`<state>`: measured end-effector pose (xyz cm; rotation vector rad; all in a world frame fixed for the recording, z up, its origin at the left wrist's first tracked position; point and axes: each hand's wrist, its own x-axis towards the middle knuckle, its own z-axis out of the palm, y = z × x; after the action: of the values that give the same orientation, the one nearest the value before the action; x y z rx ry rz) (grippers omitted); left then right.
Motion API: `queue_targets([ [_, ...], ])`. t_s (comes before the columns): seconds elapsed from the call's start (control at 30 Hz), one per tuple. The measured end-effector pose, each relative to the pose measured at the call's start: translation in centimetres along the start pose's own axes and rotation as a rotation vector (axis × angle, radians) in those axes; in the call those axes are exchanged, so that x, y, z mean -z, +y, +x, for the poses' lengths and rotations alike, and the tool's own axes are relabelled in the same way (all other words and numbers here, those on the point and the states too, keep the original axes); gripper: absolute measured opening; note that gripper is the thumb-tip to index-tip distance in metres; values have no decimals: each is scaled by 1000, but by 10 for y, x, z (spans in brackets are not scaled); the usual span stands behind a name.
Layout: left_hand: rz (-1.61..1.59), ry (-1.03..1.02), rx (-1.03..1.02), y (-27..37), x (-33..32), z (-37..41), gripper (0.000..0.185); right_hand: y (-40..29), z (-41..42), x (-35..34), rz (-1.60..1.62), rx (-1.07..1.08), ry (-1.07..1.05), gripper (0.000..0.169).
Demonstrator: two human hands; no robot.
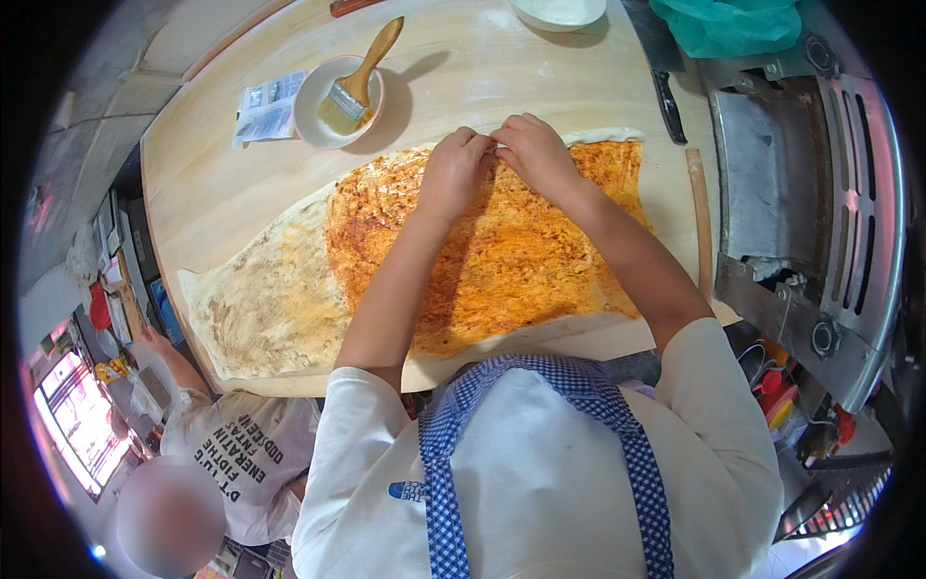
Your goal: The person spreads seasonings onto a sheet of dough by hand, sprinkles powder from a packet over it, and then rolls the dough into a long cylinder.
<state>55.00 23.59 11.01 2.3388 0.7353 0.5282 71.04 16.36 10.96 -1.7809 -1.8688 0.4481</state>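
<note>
A wide, thin sheet of dough (260,311) stretches across the wooden work table. Its middle and right part bears a glossy orange-red coating (506,268), while the left part is pale with brownish smears. At the sheet's far edge, my left hand (456,174) pinches the dough with bent fingers. Close beside it, my right hand (537,155) grips the same edge, the fingertips of both hands nearly touching. To the right of my right hand, a narrow white rolled edge (604,135) runs along the dough. My fingers hide the dough between them.
Beyond the dough stands a bowl (302,108) with a wooden-handled brush (365,69) in it, beside a plastic packet (268,108). A white bowl (561,13), a black-handled cleaver (667,108) and a rolling pin (699,217) lie farther right. Metal equipment (770,174) borders the table; another person (239,463) is at left.
</note>
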Motion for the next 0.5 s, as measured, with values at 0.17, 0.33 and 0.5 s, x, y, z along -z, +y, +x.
queue_targets([
  [0.17,180,98,-15,-40,38,2,14,-3,-7,-4,-105,-2,-37,11],
  [0.33,143,-87,128,-43,62,-14,10,-26,6,-9,-29,81,136,14],
  [0.5,9,-61,97,-39,67,-20,7,-30,18,-29,-25,22,22,5],
])
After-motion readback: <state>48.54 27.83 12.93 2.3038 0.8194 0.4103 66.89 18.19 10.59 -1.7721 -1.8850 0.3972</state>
